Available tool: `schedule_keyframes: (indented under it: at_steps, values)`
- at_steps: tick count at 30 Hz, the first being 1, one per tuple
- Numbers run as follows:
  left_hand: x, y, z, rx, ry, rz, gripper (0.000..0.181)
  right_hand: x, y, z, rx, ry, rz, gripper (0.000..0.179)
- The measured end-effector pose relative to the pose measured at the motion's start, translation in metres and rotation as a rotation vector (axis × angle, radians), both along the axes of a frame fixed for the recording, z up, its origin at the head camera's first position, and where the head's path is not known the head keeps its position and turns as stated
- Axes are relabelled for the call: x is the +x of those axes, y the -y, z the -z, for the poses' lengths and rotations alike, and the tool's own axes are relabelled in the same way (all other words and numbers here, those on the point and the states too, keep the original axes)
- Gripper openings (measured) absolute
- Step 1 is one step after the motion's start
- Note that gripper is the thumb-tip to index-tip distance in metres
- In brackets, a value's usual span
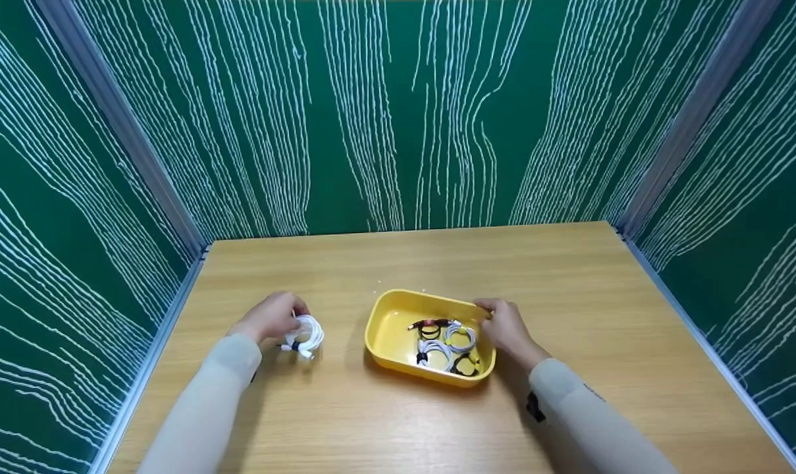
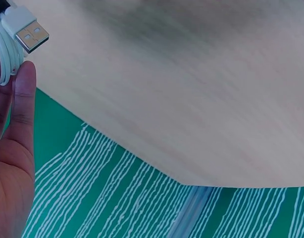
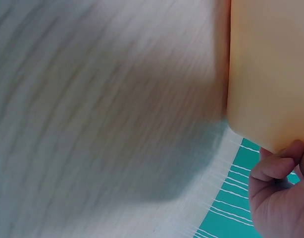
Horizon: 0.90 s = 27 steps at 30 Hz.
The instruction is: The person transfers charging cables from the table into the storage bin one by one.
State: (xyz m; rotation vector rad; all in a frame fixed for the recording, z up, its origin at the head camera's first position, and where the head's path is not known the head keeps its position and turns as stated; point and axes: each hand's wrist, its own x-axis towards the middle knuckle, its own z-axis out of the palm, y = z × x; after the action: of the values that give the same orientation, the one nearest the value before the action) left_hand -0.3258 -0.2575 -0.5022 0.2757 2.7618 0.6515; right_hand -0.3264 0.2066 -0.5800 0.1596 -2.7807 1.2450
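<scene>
A coiled white USB cable [image 1: 311, 334] with a dark tie hangs from my left hand [image 1: 274, 316], pinched by the fingers over the left part of the table. Its metal USB plug [image 2: 33, 35] shows in the left wrist view, beside the fingers. My right hand [image 1: 505, 327] grips the right rim of a yellow plastic bin [image 1: 390, 322]; in the right wrist view the thumb and curled fingers [image 3: 273, 168] hold its edge. Inside the bin lie several coiled cables: a grey-white one [image 1: 460, 338], a white one [image 1: 440, 355] with a dark tie, and dark ones [image 1: 429, 329].
The wooden table [image 1: 318, 421] carries the bin near its middle. Green panels [image 1: 345, 131] with wavy white lines stand behind it and on both sides, joined by grey posts [image 1: 121, 112]. Small white specks [image 1: 379, 283] lie just behind the bin.
</scene>
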Motion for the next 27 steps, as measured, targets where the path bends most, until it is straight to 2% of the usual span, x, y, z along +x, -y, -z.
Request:
schedule_keyframes:
  at_steps: [3,14,17,27]
  values:
    - [-0.003,-0.004,-0.005,-0.013,-0.023,0.032,0.024,0.0,0.0,0.0,-0.005,0.008,0.0,0.039]
    - [-0.006,-0.021,-0.024,0.006,-0.053,0.073,0.022,-0.001,-0.001,-0.001,-0.026,0.028,-0.001,0.041]
    - [-0.007,-0.026,-0.027,0.014,-0.054,0.069,0.023,-0.001,-0.001,-0.001,-0.029,0.037,-0.001,0.041]
    - [-0.013,-0.048,-0.036,0.031,-0.072,0.11,0.023,-0.001,-0.001,0.0,-0.022,0.056,-0.014,0.046]
